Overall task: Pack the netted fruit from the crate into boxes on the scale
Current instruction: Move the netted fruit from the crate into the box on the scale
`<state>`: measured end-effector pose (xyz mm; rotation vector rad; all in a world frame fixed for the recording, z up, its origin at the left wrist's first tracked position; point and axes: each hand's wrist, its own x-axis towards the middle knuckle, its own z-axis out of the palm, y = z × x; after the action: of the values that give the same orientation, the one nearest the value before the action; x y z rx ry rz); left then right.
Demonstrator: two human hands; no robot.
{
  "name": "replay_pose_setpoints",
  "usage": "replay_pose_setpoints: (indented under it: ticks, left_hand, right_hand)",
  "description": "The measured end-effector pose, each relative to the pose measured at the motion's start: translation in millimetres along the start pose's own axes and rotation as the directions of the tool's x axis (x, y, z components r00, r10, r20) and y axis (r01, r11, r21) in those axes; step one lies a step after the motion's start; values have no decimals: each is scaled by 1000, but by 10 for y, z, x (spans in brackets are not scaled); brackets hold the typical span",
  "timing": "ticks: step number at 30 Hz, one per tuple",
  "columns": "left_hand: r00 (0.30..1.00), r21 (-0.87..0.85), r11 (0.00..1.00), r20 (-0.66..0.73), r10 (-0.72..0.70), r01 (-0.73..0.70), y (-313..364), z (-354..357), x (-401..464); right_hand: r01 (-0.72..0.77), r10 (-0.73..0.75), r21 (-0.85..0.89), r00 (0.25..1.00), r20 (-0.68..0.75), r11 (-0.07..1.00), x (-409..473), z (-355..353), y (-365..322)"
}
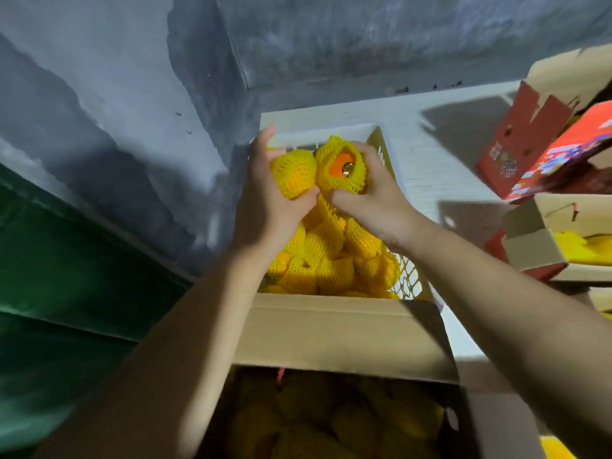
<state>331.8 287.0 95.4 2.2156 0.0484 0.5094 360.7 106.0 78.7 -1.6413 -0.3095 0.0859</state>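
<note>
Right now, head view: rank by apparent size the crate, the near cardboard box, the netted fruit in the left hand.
1. Near cardboard box, though nearness inflates it.
2. Crate, partly hidden.
3. Netted fruit in left hand.

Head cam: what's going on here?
A person is lifting netted fruit out of the crate. The left hand grips one netted fruit; the right hand grips another, whose orange skin shows through the open end of the net. Both are held above the crate, which still holds a pile. The open cardboard box nearer the person already has fruit in it.
</note>
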Motion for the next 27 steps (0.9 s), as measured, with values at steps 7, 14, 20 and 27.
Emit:
replay_pose_setpoints:
  ticks: [7, 14, 20, 27]
  left_hand:
    - [965, -480, 843, 207, -160, 242, 590, -905, -1121]
    - [896, -610, 658, 346, -279, 441, 394, -1326, -2416]
    - [835, -547, 641, 447, -320, 538, 409, -1552, -2725]
    - [878, -563, 756, 477, -33, 334, 510, -1966, -2909]
  right_hand:
    - [-135, 92, 423, 988, 121, 896, -1243, 304, -955]
    - [-162, 189, 347, 981, -44, 924, -2606, 812, -970]
    - [-206, 350, 385, 869, -351, 899, -3186, 1010, -954]
    - [-185, 361, 425, 852, -380, 886, -3555, 1269, -1170]
